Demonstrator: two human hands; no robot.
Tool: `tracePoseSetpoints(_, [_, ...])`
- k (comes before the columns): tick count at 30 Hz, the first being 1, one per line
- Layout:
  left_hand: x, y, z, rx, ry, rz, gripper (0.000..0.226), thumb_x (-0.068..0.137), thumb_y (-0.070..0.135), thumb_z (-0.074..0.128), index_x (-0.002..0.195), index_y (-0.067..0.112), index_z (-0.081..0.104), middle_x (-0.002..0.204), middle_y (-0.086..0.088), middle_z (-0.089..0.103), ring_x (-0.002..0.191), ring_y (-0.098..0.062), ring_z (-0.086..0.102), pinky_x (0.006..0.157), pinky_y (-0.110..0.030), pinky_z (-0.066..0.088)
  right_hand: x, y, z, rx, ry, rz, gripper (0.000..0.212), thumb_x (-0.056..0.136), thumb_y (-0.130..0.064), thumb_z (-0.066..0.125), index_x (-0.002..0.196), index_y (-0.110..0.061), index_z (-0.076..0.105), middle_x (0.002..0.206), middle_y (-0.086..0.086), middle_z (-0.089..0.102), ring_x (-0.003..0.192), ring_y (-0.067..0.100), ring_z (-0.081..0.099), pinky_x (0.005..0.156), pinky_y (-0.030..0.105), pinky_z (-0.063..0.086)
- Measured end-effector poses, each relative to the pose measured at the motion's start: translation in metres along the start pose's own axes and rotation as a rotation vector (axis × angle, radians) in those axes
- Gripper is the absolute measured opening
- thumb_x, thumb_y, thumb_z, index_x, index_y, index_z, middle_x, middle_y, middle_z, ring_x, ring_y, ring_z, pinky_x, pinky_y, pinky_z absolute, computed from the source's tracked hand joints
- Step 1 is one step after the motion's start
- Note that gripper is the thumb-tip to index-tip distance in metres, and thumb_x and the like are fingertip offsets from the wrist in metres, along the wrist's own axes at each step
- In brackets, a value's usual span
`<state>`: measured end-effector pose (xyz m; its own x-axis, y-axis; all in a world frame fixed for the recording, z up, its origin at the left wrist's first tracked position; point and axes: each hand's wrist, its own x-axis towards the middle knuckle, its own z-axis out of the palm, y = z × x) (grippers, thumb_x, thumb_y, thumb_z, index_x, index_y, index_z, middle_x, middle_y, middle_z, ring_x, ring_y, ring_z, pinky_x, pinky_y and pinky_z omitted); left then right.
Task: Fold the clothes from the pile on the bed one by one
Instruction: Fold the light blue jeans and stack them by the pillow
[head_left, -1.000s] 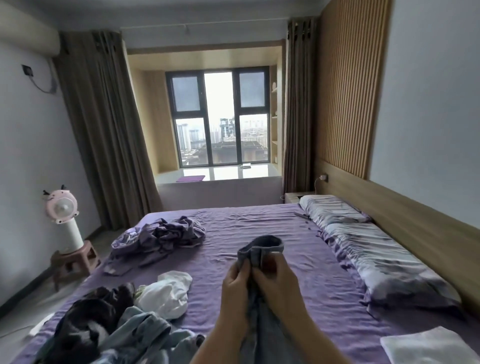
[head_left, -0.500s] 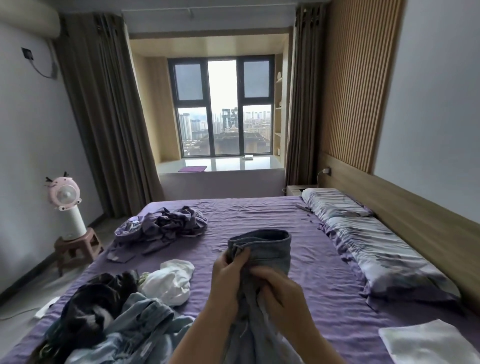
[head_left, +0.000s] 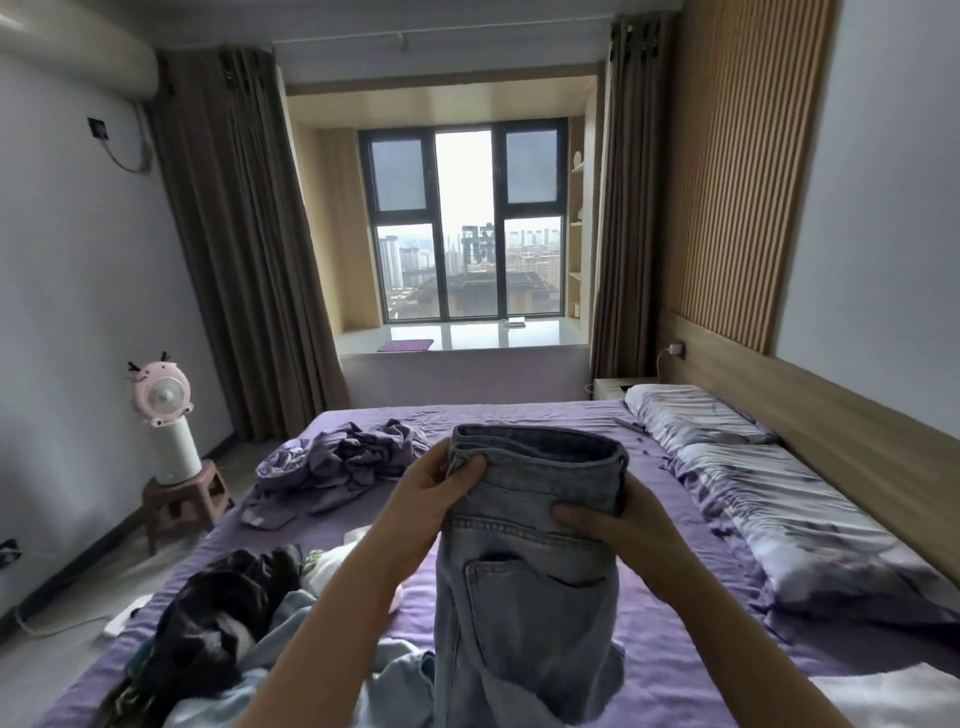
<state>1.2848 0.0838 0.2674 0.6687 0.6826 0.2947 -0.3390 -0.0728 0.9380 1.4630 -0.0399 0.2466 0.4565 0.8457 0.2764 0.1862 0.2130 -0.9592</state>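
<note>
Jeans held up by the waistband, could easily get messy

The jeans (head_left: 530, 561) are gripped at the waistband by left hand (head_left: 441, 499) and right hand (head_left: 613, 525), set apart, above the bed (head_left: 675, 597); legs could be dragged into the pile (head_left: 223, 629) beside them.

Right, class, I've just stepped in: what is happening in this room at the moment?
A person stands at a bed with a purple sheet, holding up a pair of light blue jeans by the waistband. The left hand grips one side of the waistband and the right hand grips the other, with the legs hanging down. A pile of unfolded clothes lies on the bed to the left, and a crumpled purple garment lies further back. The jeans are not yet folded.
</note>
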Motion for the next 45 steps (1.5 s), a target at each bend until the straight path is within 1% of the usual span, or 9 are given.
tracePoseSetpoints(3, [0.022,0.026,-0.002,0.392,0.118,0.084,0.023,0.088,0.024,0.066,0.109,0.016,0.061,0.108,-0.001,0.067,0.105,-0.019,0.06,0.086,-0.023,0.05,0.022,-0.025,0.007,-0.09,0.112,-0.061,0.03,0.067,-0.022,0.084,0.089,-0.03,0.065,0.094,-0.012,0.07,0.085,0.003,0.066,0.076,0.023,0.053])
tracePoseSetpoints(6, [0.03,0.048,-0.001,0.916,0.16,0.292,0.073,0.076,0.063,0.059,0.137,0.026,0.042,0.136,0.01,0.046,0.127,-0.008,0.04,0.109,-0.029,0.029,0.033,-0.043,0.016,-0.245,0.087,-0.112,0.025,0.069,-0.03,0.082,0.085,-0.032,0.063,0.086,-0.018,0.067,0.082,0.001,0.063,0.071,0.02,0.05])
tracePoseSetpoints(11, [0.03,0.054,0.031,1.328,-0.161,0.331,0.091,0.071,0.08,0.049,0.147,0.037,0.023,0.146,0.01,0.041,0.139,-0.008,0.025,0.119,-0.041,0.001,0.029,-0.034,0.035,-0.428,-0.002,-0.121,0.028,0.07,-0.035,0.081,0.091,-0.022,0.066,0.084,-0.009,0.069,0.08,0.01,0.065,0.07,0.028,0.052])
tracePoseSetpoints(14, [0.033,0.042,0.025,1.18,-0.214,0.178,0.046,0.072,0.064,0.068,0.108,0.037,0.058,0.104,0.008,0.064,0.096,-0.011,0.055,0.091,-0.035,0.042,0.021,-0.028,0.039,-0.426,0.013,-0.062,0.045,0.067,-0.031,0.083,0.101,-0.013,0.059,0.089,-0.002,0.066,0.082,0.013,0.061,0.069,0.031,0.051])
tracePoseSetpoints(17, [0.031,0.033,0.017,1.087,-0.188,0.185,0.029,0.081,0.043,0.07,0.068,0.029,0.049,0.067,0.009,0.05,0.065,-0.009,0.045,0.064,-0.027,0.035,0.008,-0.018,0.038,-0.277,-0.027,-0.002,0.05,0.066,-0.024,0.085,0.105,-0.015,0.054,0.093,-0.003,0.064,0.084,0.008,0.06,0.069,0.025,0.051])
tracePoseSetpoints(25, [0.015,0.027,-0.026,1.012,-0.066,0.152,0.027,0.09,0.034,0.063,0.072,0.017,0.053,0.067,0.005,0.047,0.059,0.001,0.039,0.062,-0.016,0.034,-0.018,0.047,0.035,-0.094,-0.291,0.153,0.039,0.07,-0.018,0.081,0.104,-0.008,0.063,0.094,0.003,0.067,0.086,0.011,0.063,0.076,0.03,0.052])
tracePoseSetpoints(32, [-0.008,0.012,-0.065,1.074,0.248,-0.136,0.034,0.1,0.036,0.041,0.103,0.004,0.051,0.108,-0.019,0.062,0.104,-0.03,0.057,0.085,-0.036,0.038,-0.009,0.052,0.075,-0.183,-0.21,0.025,0.033,0.073,-0.04,0.071,0.085,-0.01,0.064,0.075,0.0,0.06,0.071,0.008,0.055,0.063,0.025,0.042])
tracePoseSetpoints(36, [-0.021,0.006,-0.068,0.791,0.186,-0.338,0.063,0.078,0.057,0.065,0.122,0.02,0.038,0.116,0.002,0.056,0.107,-0.016,0.053,0.086,-0.025,0.039,-0.002,0.045,0.088,-0.133,-0.169,0.016,0.012,0.083,-0.024,0.071,0.084,-0.013,0.069,0.075,-0.003,0.065,0.068,0.005,0.056,0.061,0.021,0.043])
tracePoseSetpoints(45, [0.002,0.035,-0.065,0.775,0.203,-0.04,0.051,0.07,0.024,0.083,0.109,0.024,0.049,0.1,0.013,0.059,0.089,-0.003,0.057,0.068,-0.009,0.046,-0.003,0.098,0.042,-0.324,-0.376,0.174,0.025,0.073,-0.019,0.075,0.087,-0.019,0.054,0.073,-0.001,0.055,0.068,0.005,0.052,0.063,0.026,0.044])
